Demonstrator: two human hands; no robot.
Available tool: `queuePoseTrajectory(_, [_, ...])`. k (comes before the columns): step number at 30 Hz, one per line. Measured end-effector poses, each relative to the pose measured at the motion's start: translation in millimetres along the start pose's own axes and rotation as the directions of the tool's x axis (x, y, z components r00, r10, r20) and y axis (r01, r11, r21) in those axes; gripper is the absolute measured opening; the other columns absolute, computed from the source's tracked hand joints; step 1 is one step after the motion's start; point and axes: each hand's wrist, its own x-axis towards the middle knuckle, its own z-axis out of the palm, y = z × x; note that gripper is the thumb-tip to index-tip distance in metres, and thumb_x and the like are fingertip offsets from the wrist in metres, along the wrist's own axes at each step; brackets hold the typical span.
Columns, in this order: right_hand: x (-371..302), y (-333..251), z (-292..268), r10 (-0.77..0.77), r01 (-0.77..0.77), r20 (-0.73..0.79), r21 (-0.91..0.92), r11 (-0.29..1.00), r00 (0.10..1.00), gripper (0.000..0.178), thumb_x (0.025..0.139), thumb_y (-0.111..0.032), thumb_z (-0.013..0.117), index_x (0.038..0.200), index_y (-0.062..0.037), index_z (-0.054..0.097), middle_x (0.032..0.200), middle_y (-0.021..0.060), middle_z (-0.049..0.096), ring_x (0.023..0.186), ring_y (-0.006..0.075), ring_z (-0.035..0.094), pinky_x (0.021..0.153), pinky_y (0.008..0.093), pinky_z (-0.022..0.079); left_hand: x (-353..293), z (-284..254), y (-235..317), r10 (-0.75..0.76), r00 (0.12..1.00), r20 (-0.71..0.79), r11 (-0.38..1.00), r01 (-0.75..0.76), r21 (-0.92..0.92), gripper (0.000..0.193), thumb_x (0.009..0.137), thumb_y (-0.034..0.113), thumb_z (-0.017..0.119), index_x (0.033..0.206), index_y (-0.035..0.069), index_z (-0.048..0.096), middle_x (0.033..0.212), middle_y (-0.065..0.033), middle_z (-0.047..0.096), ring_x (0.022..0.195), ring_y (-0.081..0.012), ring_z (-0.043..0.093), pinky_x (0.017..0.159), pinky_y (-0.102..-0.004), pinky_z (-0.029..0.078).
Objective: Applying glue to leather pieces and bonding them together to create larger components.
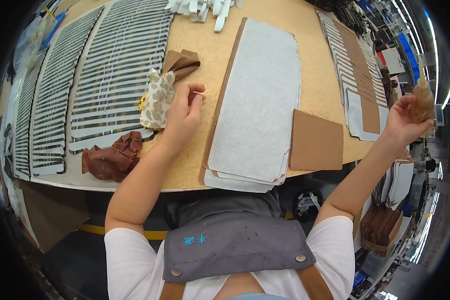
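Observation:
My right hand (405,122) is raised at the far right, off the table, with its fingers wrapped round a brownish squeeze bottle (424,102) whose thin nozzle points up. My left hand (187,110) hovers at or rests on the table with its fingers curled in; I see nothing in them. Beside it lies a spotted cloth bundle (157,102) with a brown fabric piece (184,65) behind. A stack of long white-faced sheets with brown edges (255,95) lies in front of me. Partly against its right side sits a square brown panel (317,141).
Rows of pale strips on dark backing (120,70) cover the left of the table. A crumpled reddish-brown leather scrap (114,157) lies near the front edge. White offcuts (202,9) sit at the back. Striped and brown pieces (357,75) lie at right; stacked brown parts (381,227) stand below.

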Motion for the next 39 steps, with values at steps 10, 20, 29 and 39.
queuePoseTrajectory(10, [-44, -7, -87, 0.474, -0.613, -0.398, -0.402, 0.680, 0.786, 0.046, 0.088, -0.052, 0.056, 0.107, -0.0098, 0.055, 0.088, 0.0038, 0.063, 0.048, 0.0066, 0.050, 0.037, 0.0204, 0.032, 1, 2, 5, 0.116, 0.993, -0.036, 0.988, -0.112, 0.105, 0.014, 0.093, 0.004, 0.048, 0.106, 0.001, 0.050, 0.097, -0.0073, 0.055, 0.090, -0.0154, 0.055, 0.081, -0.0272, 0.044])
queuePoseTrajectory(20, [-95, 22, -108, 0.459, -0.339, 0.026, -0.638, 0.691, 0.888, 0.052, 0.085, -0.047, 0.064, 0.114, -0.0069, 0.050, 0.089, 0.0042, 0.062, 0.066, 0.0123, 0.061, 0.044, 0.0220, 0.042, -29, 37, 73, 0.255, 0.902, 0.347, 0.841, -0.384, 0.380, 0.023, 0.086, 0.002, 0.054, 0.109, 0.000, 0.053, 0.107, -0.0148, 0.056, 0.098, -0.0279, 0.056, 0.088, -0.0351, 0.043])
queuePoseTrajectory(29, [-125, 56, -65, 0.383, 0.025, 0.464, -0.662, 0.749, 0.799, 0.093, 0.063, -0.034, 0.087, 0.129, -0.0040, 0.030, 0.119, 0.0094, 0.046, 0.109, 0.0198, 0.050, 0.092, 0.0338, 0.045, -42, 145, 67, 0.215, 0.688, 0.693, 0.707, -0.599, 0.375, 0.033, 0.085, 0.009, 0.055, 0.116, -0.002, 0.050, 0.120, -0.0156, 0.050, 0.118, -0.0311, 0.047, 0.101, -0.0435, 0.035])
queuePoseTrajectory(39, [-125, 77, -64, 0.238, 0.392, 0.682, -0.632, 0.668, 0.692, 0.096, 0.058, -0.038, 0.088, 0.127, -0.0036, 0.031, 0.118, 0.0115, 0.050, 0.105, 0.0206, 0.056, 0.084, 0.0318, 0.052, -36, 180, 43, 0.306, 0.700, 0.645, 0.544, -0.685, 0.485, 0.031, 0.086, 0.013, 0.056, 0.114, -0.001, 0.050, 0.122, -0.0142, 0.048, 0.126, -0.0298, 0.041, 0.106, -0.0444, 0.032])
